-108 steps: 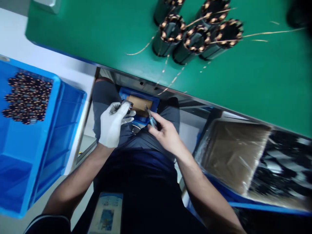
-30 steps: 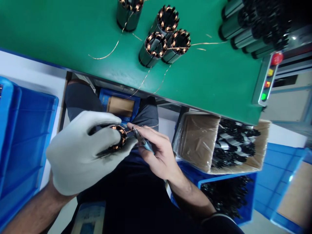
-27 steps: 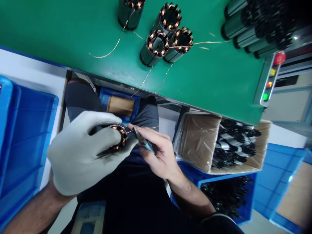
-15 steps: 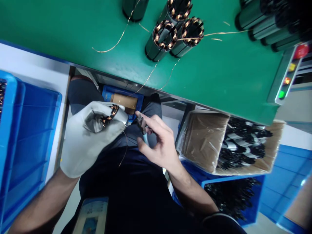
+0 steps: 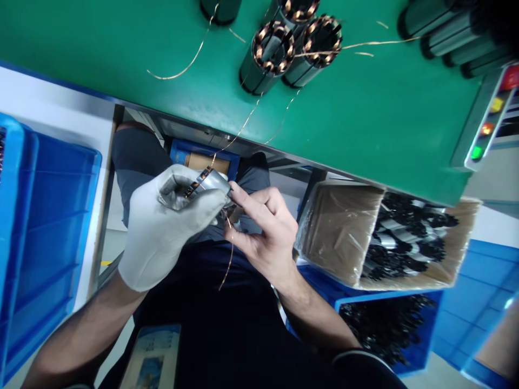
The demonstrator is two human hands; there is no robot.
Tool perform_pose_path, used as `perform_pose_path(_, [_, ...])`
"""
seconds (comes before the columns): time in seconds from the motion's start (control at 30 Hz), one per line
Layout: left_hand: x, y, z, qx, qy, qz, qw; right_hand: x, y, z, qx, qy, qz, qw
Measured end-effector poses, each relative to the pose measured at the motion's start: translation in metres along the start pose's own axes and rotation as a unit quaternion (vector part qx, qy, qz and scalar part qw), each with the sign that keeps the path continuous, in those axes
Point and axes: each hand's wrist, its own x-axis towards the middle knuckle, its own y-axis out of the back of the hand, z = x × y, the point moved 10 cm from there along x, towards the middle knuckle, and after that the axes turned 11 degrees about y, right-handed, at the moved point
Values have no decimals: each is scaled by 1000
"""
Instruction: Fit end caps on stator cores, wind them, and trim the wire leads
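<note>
While fingers of the gloved left hand [image 5: 166,232] clench the stator [image 5: 211,181] over the lap, below the desk [image 5: 365,119], right hand [image 5: 267,235] pinches its copper wire [image 5: 229,256]; gentle, kink-free handling advised.

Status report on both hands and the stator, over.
Left hand gloved, gripping stator. Right hand touching its end, grip unclear. Copper wire dangling below.

A factory assembly bench — green work mat [image 5: 365,124], wound motor stators [image 5: 267,56] standing in a cluster, blue parts bins [image 5: 48,227], a signal light column [image 5: 488,116] — and a carton of more stators [image 5: 409,243].
</note>
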Motion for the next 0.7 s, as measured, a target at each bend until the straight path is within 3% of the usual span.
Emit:
perform_pose_path(0.27, [0,1,-9,-17,35,23,999,-7,-4,12,39,-18,-10,999])
perform_pose_path(0.4, [15,11,-38,-65,70,84,992,-8,-17,27,51,-41,-51,997])
perform_pose_path(0.5, [21,23,-55,-128,109,98,981,-11,-37,53,45,-93,-116,988])
perform_pose_path(0.6, [8,60,-38,-140,78,99,982,-22,-59,90,33,-169,-202,964])
perform_pose_path(0.63, [-1,83,-24,-123,50,106,985,-28,-65,102,24,-191,-227,955])
perform_pose_path(0.7, [-28,145,10,-52,-29,165,985,-41,-73,123,2,-226,-266,937])
